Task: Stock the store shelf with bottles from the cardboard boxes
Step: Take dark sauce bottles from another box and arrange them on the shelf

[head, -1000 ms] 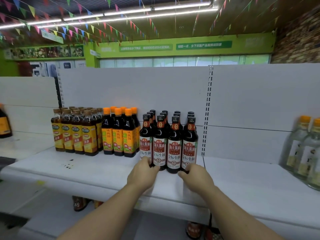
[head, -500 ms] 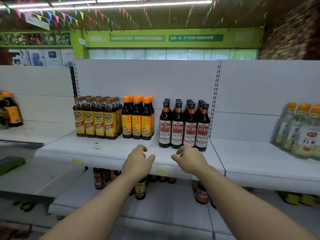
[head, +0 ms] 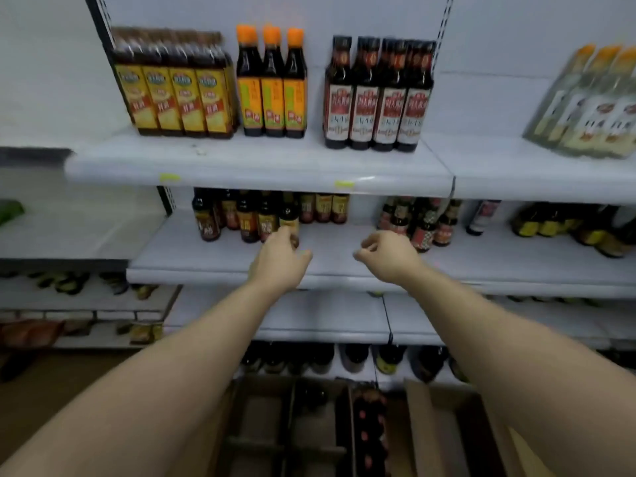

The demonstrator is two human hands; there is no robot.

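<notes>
Both hands carry nothing. The left hand (head: 278, 259) and the right hand (head: 389, 258) hover near the centre of the view with fingers loosely curled, in front of the white metal middle shelf (head: 344, 270). The left hand's fingertips overlap a small dark bottle with a yellow label (head: 288, 218) at its twelve o'clock; I cannot tell whether they touch it.

Done, as far as it shows: on the white metal top shelf (head: 261, 166), at twelve o'clock, a tight block of dark soy-sauce bottles with red-and-white labels (head: 378, 108) stands upright, four across the front. At its nine o'clock stand dark bottles with orange caps and orange-green labels (head: 272, 98), then brown bottles with yellow labels (head: 175, 101). At its three o'clock, well apart, are clear glass bottles with orange caps (head: 585, 108), with bare shelf between.

Left to do: at six o'clock, low down, an open brown cardboard box with dividers (head: 261, 425) has cells that look empty, though blur hides detail. Just at its three o'clock a column of dark bottles with red caps (head: 368, 425) waits, unshelved. I judge the stocking to be partway through, with a reach down to those bottles the likely next step.
</notes>
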